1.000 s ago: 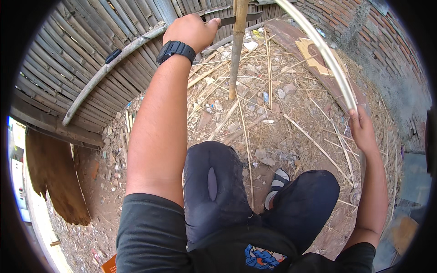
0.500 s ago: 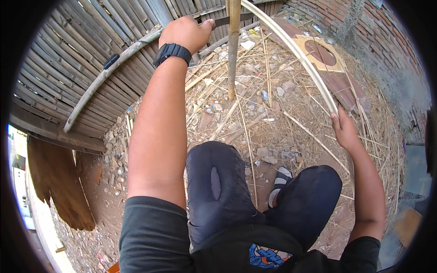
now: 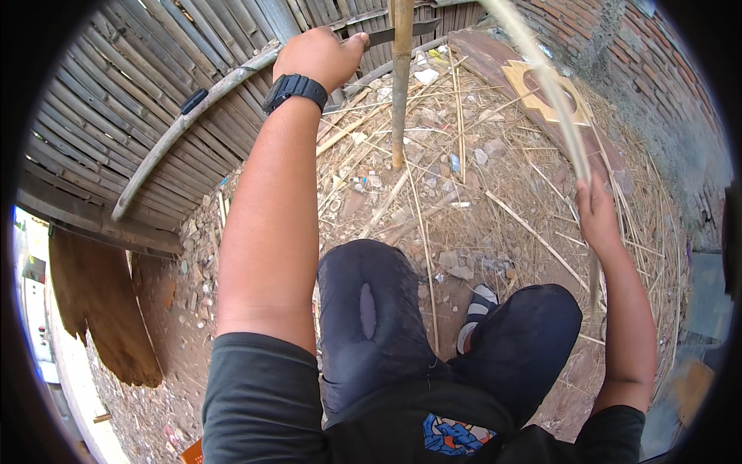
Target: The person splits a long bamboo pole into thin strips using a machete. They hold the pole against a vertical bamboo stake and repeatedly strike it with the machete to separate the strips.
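Note:
My left hand (image 3: 323, 60), wearing a black wristwatch, is closed at the upper middle. It grips a knife (image 3: 422, 29) with a long dark blade pointing right; the handle is hidden in the fist. The blade crosses an upright bamboo pole (image 3: 399, 100), whose foot stands on the ground. On the right, my right hand (image 3: 599, 213) is closed around a long pale bamboo strip (image 3: 570, 127). This strip bows up and left past the top edge, smeared by motion, and stands apart from the blade. A short length shows below the hand, along the forearm.
A bamboo-slat wall (image 3: 147, 85) with a curved rail (image 3: 166, 143) lies left, a brick wall (image 3: 657, 69) right. Bamboo slivers (image 3: 533, 236) and rubble litter the ground. A pale board with a round hole (image 3: 525, 87) lies at the upper right. Brown sheet (image 3: 100, 309) hangs lower left.
My right hand has shifted slightly right, and the bamboo strip has swung right, away from the pole and blade. More of the knife's tip shows past the pole. The left hand barely moved.

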`<action>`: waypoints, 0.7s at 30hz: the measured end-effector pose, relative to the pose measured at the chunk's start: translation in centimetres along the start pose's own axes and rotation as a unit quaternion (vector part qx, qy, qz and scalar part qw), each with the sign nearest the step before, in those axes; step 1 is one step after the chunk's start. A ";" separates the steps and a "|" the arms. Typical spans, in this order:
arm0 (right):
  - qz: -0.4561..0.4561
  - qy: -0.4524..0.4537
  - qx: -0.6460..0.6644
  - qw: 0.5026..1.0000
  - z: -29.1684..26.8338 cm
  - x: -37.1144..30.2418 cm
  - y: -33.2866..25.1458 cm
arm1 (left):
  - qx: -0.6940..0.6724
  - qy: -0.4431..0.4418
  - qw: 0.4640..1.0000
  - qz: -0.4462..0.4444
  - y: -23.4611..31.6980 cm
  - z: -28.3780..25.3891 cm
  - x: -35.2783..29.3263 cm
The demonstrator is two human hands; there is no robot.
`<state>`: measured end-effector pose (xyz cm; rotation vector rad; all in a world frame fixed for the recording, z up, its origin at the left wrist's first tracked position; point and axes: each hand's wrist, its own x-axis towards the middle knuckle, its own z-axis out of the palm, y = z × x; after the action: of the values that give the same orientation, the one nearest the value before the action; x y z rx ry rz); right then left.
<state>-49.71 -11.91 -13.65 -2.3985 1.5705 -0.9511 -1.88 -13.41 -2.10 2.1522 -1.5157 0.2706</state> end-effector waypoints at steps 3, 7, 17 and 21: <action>0.061 -0.103 -0.012 0.993 -0.7 -1.2 0.3 | -0.001 -0.026 1.000 -0.006 0.4 -0.6 -0.2; 0.177 -0.043 0.168 0.969 -6.6 1.5 -4.5 | 0.001 -0.023 1.000 -0.009 -0.2 -0.6 -0.3; 0.083 0.012 0.198 0.977 -2.7 1.3 -0.1 | -0.009 0.009 1.000 0.001 0.1 0.3 0.3; 0.073 -0.154 0.039 0.985 -0.9 -1.6 0.1 | 0.001 -0.005 1.000 0.003 1.1 0.0 0.1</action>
<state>-50.66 -10.37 -13.67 -2.2119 1.5362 -0.5705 -2.84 -13.81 -1.76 2.1545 -1.5287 0.2634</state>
